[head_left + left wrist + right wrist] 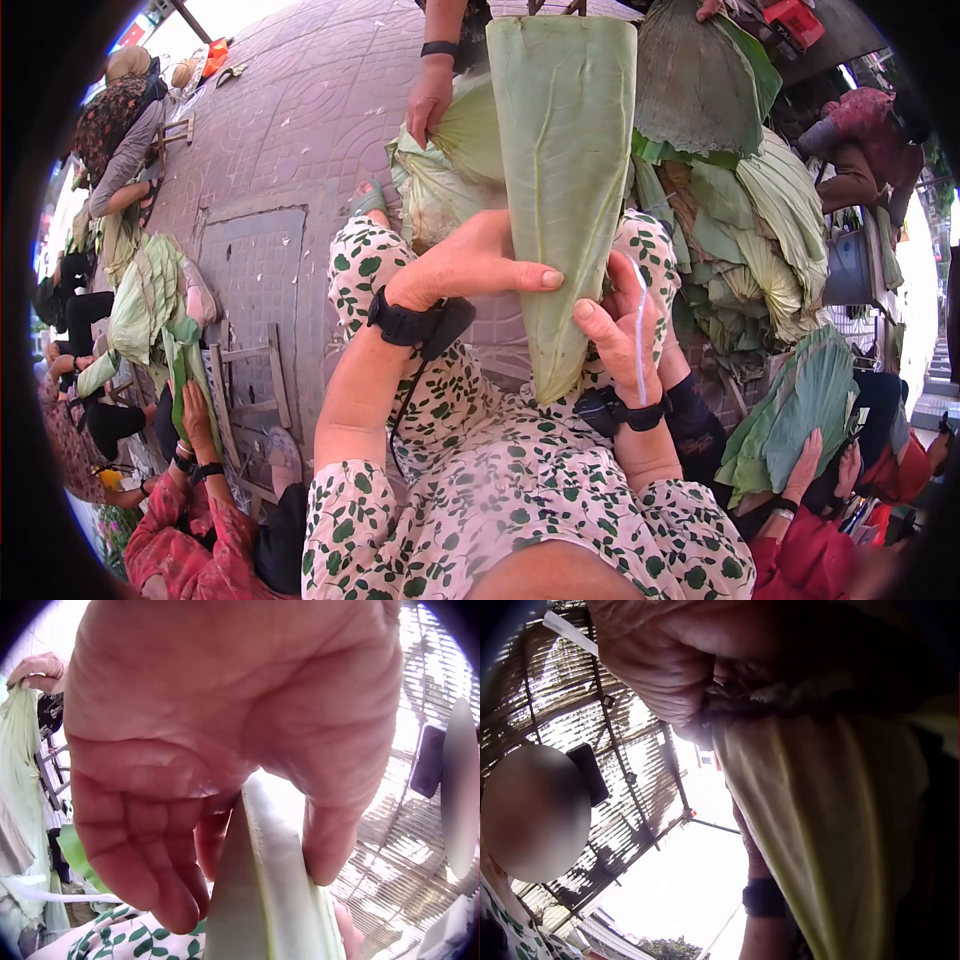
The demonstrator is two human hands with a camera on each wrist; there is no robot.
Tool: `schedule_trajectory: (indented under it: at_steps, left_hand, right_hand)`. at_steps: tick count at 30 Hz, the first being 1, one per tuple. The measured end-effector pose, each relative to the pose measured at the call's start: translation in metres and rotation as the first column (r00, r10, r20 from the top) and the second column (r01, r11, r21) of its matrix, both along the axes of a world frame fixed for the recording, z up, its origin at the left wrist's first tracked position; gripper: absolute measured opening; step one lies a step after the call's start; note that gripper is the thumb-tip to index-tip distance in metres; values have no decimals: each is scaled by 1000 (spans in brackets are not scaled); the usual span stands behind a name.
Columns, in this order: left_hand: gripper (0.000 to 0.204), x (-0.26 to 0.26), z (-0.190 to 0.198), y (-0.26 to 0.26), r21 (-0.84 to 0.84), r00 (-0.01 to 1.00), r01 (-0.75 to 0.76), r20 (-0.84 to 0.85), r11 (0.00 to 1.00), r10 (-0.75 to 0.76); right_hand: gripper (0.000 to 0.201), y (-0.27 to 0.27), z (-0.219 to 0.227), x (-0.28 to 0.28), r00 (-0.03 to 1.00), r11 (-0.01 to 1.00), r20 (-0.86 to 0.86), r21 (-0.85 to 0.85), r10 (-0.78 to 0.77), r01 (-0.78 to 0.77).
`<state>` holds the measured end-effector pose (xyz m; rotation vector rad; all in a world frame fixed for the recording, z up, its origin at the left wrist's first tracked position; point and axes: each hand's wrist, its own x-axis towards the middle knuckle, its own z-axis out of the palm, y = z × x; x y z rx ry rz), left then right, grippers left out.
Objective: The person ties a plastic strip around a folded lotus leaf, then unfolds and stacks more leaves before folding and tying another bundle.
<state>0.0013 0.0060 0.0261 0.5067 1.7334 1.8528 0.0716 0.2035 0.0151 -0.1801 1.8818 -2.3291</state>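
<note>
Folding the lotus leaf (570, 150) seemed underway. Left hand (472, 264) and right hand (626, 340) clamped fingers on it; next, firm creasing seemed necessary.

Left hand (468, 262) partly hidden behind leaf (572, 170)

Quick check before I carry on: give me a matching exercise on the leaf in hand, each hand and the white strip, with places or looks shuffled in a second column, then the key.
Things
1. Held leaf
2. Left hand
3. Right hand
4. White strip

Places or looks
A. Nearer the leaf's narrow end
B. Thin, running along the right hand
C. Pale green, wide end uppermost in the head view
D. Farther up the leaf, thumb lying across its face

Pairs: 1-C, 2-D, 3-A, 4-B
</note>
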Motion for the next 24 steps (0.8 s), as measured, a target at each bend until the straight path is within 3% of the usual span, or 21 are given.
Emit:
schedule_trajectory:
  at_steps: [8, 10, 13, 16, 24]
  left_hand:
    - [66, 2, 5, 3, -3, 1000, 17, 8, 1000, -17]
    - [66, 3, 6, 4, 0, 1000, 9, 9, 1000, -9]
    - [65, 5, 8, 3, 4, 1000, 2, 10, 1000, -2]
    - [66, 7, 8, 1, -6, 1000, 4, 23, 1000, -4]
    - [69, -1, 3, 7, -98, 1000, 8, 16, 995, -6]
  right_hand:
    - [60, 7, -5, 0, 997, 996, -75, 92, -10, 17]
    - [59, 8, -10, -1, 994, 981, -108, 187, -33, 52]
    - [59, 4, -6, -1, 994, 998, -105, 62, -11, 17]
    - [59, 4, -11, -1, 992, 993, -128, 115, -6, 21]
    - [59, 5, -10, -2, 991, 999, -131, 29, -28, 32]
